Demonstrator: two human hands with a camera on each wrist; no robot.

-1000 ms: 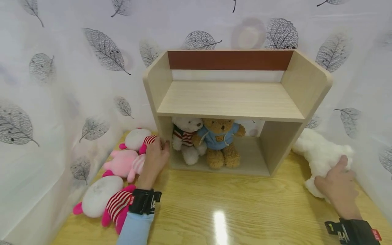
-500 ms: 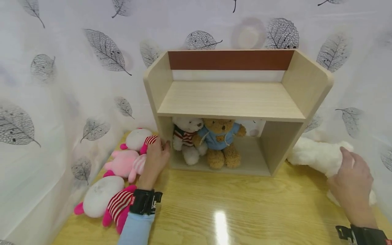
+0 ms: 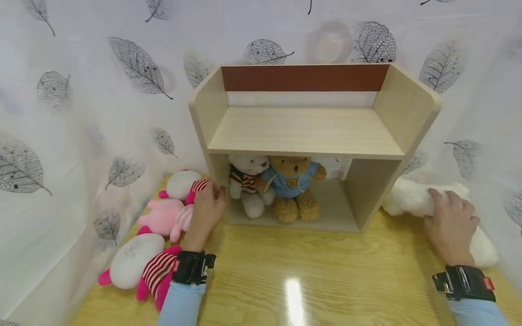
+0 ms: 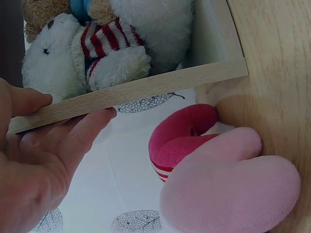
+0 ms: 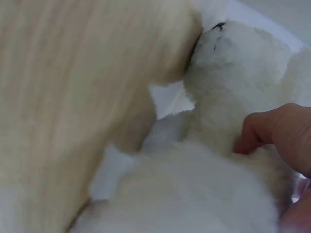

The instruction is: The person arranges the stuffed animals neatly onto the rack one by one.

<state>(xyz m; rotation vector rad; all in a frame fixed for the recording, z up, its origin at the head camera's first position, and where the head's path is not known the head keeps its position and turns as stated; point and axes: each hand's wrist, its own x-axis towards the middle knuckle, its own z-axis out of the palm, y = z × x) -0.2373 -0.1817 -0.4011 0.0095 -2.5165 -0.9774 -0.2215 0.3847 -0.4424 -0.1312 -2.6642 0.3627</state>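
- Three pink plush toys (image 3: 162, 218) lie on the counter (image 3: 253, 271), eight to nine o'clock.
- At four o'clock, the grip of the right hand (image 3: 451, 224) is curled into the white plush toy (image 3: 413, 198), beside the shelf unit (image 3: 310, 131).
- At eight o'clock, the grip of the left hand (image 3: 206, 209) is clamped on the shelf unit's left side, thumb inside, fingers outside.
- In its lower compartment, a white bear (image 3: 252, 204) sits touching a brown bear (image 3: 294, 192).
- Leaf-patterned backdrop (image 3: 285, 25) behind, at twelve.

2-tier shelf (image 3: 306, 131), plush toys (image 3: 163, 217) on table (image 3: 346, 271)
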